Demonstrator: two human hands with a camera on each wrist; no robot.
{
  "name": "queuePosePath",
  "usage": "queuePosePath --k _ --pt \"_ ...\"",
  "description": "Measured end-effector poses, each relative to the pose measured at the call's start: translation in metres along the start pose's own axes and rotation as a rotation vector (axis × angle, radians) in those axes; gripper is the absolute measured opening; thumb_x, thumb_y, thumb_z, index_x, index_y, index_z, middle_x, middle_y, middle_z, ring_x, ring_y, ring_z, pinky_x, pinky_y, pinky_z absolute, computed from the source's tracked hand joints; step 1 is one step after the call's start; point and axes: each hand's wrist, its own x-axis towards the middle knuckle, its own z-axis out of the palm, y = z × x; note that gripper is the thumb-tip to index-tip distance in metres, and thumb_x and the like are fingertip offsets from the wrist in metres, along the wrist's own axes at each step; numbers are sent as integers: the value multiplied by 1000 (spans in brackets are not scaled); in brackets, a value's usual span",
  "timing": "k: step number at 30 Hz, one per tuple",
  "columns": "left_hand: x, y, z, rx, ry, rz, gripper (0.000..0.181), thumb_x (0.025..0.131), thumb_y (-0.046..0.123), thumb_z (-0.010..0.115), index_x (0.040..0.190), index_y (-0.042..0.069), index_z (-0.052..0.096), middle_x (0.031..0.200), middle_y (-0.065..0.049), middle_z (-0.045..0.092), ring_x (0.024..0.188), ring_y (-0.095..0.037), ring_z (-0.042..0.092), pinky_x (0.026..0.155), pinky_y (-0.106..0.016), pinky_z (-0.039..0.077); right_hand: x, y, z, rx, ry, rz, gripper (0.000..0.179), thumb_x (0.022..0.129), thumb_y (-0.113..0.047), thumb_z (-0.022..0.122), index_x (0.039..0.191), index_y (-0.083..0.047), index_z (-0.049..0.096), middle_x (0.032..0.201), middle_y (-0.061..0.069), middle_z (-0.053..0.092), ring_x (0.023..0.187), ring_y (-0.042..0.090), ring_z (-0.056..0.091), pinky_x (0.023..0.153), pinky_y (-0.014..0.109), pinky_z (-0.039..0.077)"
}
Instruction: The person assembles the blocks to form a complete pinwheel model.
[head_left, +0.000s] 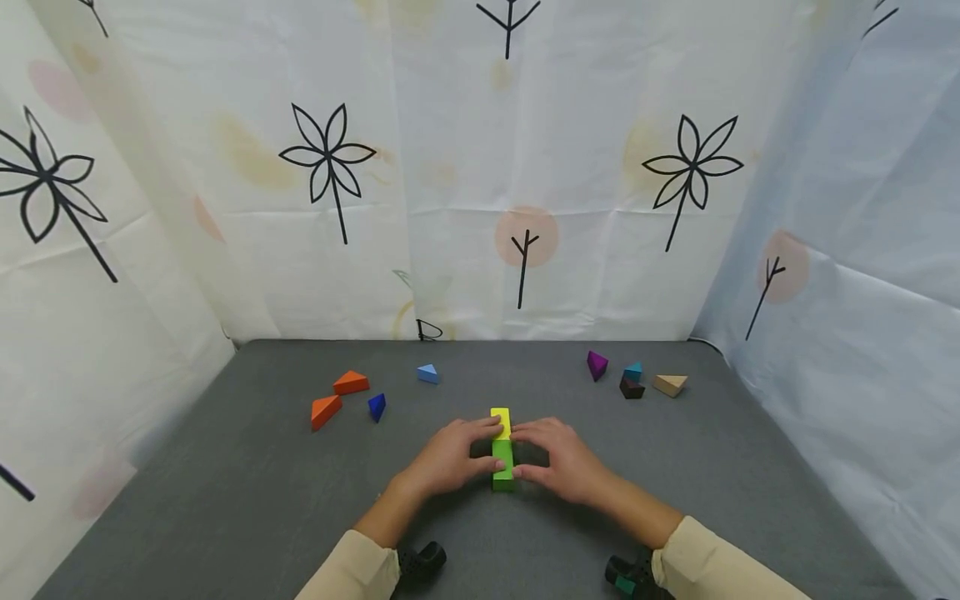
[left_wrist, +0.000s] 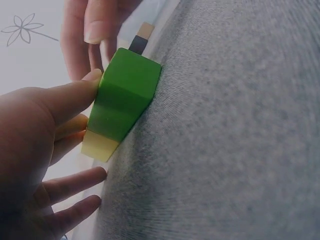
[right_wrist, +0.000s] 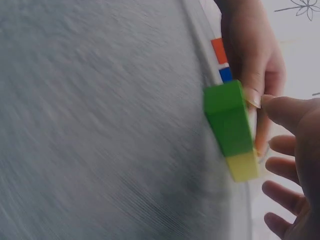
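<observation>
A green block (head_left: 503,482) and a yellow block (head_left: 500,413) stand end to end in a line on the grey table, the yellow one farther away. My left hand (head_left: 447,457) reaches over them from the left. Its thumb rests on the upper edge of the green block (left_wrist: 125,90), and its index fingertip is over the yellow block. From the right comes my right hand (head_left: 567,461), fingers loosely bent, with fingertips beside the yellow block's right edge. In the right wrist view its thumb tip is close to the green block (right_wrist: 230,125); whether it touches cannot be told.
Left at the back lie two orange triangular blocks (head_left: 351,382), a dark blue block (head_left: 377,407) and a light blue block (head_left: 427,373). Back right are purple (head_left: 597,365), teal (head_left: 633,371), dark brown (head_left: 632,388) and tan (head_left: 670,384) blocks. Patterned white cloth (head_left: 450,183) surrounds the table.
</observation>
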Motion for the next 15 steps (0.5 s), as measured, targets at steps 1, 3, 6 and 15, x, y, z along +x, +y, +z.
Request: queuePosePath --k 1,3,6,15 --pt "0 1 0 -4 0 -1 58 89 42 69 139 17 56 146 4 48 129 -26 47 103 -50 38 1 1 -4 -10 11 -13 44 87 -29 75 123 -6 65 124 7 63 115 27 54 95 55 43" --pt "1 2 -1 -12 -2 -8 58 89 42 70 139 17 56 145 4 48 131 -25 46 104 -49 37 3 3 -13 -37 29 -29 41 88 -28 74 121 -6 66 121 6 65 113 26 55 93 52 45" --pt "0 3 -2 -27 -4 -11 58 89 40 71 139 16 57 145 4 49 131 -24 46 105 -48 37 7 8 -26 -84 57 -39 36 88 -26 74 118 -8 68 119 4 66 112 25 56 92 50 46" --pt "1 1 -1 -34 -15 -13 57 88 39 72 138 17 58 144 4 49 132 -24 46 105 -47 37 22 31 -64 -248 193 -48 30 84 -15 77 111 -5 70 110 9 68 106 30 58 91 53 45"
